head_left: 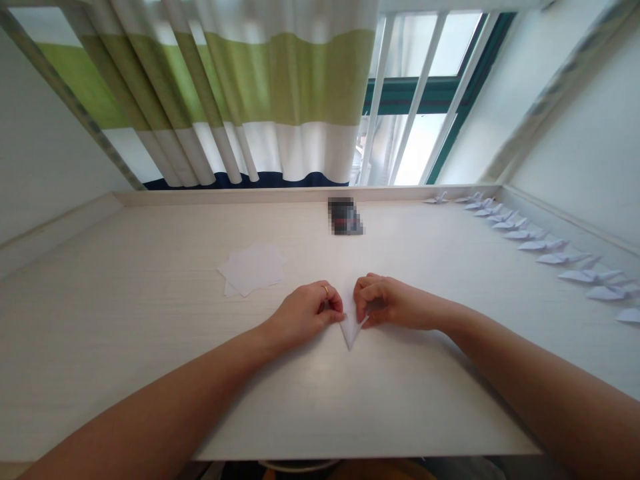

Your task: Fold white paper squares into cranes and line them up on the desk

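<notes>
A small white folded paper (351,328) lies on the pale table in front of me, its sharp point toward my body. My left hand (313,307), with a ring on one finger, pinches its left edge between thumb and fingers. On the opposite side my right hand (383,300) has its fingers curled and closed on the right edge, where a narrow flap sticks up a little. The upper part of the paper sits between the two hands, partly covered by the fingers.
Loose white paper sheets (254,268) lie overlapping at left. A dark, pixelated object (345,217) is near the back edge. Several folded paper cranes (543,245) line the right side. The table (125,320) has a raised back rim, with a curtain (295,87) and barred window beyond.
</notes>
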